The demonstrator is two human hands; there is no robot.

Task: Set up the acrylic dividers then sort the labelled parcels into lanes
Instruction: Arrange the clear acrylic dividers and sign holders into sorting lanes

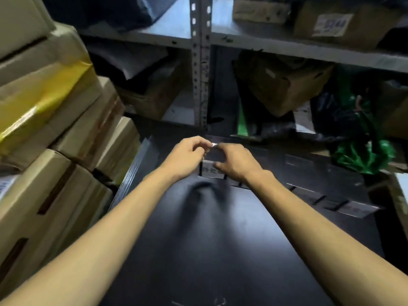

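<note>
On the black table (212, 239) a slotted acrylic strip (344, 207) runs from the middle toward the right, with dark notches along it. At its left end stands a clear acrylic divider (210, 168), hard to make out against the dark top. My left hand (187, 155) pinches the divider's top corner, where a white glint shows. My right hand (236, 162) grips the same divider from the right, fingers curled over it. Labelled cardboard parcels (55, 120) are stacked at the left.
Several clear panels (135, 166) lean against the table's left edge. A grey metal shelf post (201, 62) rises behind the table, with boxes (284, 85) and dark bags on the shelves. A green plastic bag (362, 151) lies at the right.
</note>
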